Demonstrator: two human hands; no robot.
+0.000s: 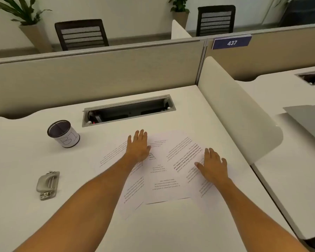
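Note:
Several printed paper sheets [164,179] lie fanned and overlapping on the white desk [44,224], their text upside down to me. My left hand [137,147] lies flat with straight fingers on the left part of the sheets. Flat on the right part rests my right hand [212,164], fingers spread. Neither hand grips anything.
A mesh pen cup [64,133] with a white label stands at the left. A metal hole punch [47,184] lies nearer the front left. An open cable tray [127,110] is set in the desk behind the sheets. A curved white divider [240,113] bounds the right side.

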